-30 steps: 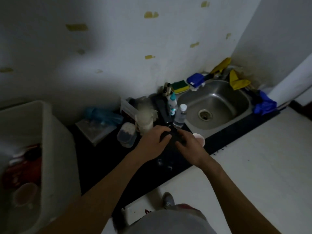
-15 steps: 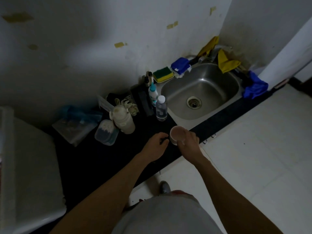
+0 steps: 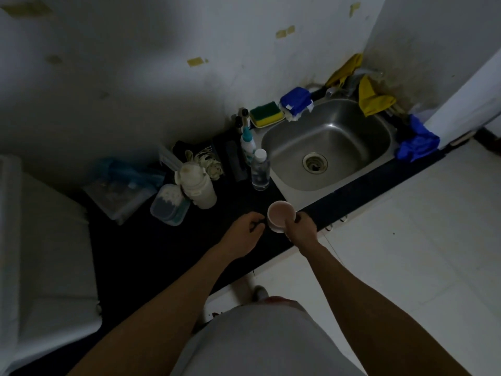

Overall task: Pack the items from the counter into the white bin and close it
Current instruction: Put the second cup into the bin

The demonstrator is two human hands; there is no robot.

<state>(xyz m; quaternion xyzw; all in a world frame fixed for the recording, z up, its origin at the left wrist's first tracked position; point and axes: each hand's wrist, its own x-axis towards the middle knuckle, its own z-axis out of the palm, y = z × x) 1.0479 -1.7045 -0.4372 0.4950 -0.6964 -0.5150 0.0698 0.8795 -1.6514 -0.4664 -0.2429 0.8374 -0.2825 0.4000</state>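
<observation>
My right hand [image 3: 299, 229] is wrapped around a small white cup [image 3: 279, 214] with a pinkish inside, held upright just above the front edge of the black counter [image 3: 151, 248]. To the cup's left, my left hand [image 3: 244, 233] has its fingers curled on a small dark item [image 3: 260, 222]; what it is cannot be made out in the dim light. The white bin [image 3: 54, 253] stands at the far left, and only its outer wall and rim show.
At the back of the counter stand a clear water bottle [image 3: 260, 169], a blue-capped bottle [image 3: 248, 143], a cream jar [image 3: 198, 185], a lidded plastic tub [image 3: 169, 204] and a plastic bag [image 3: 122, 188]. A steel sink [image 3: 352, 142] with sponges and cloths lies to the right.
Both hands left the dark thing mid-counter and came to the front edge. My right hand took hold of the cup. The view swung right, so the bin's inside is out of sight.
</observation>
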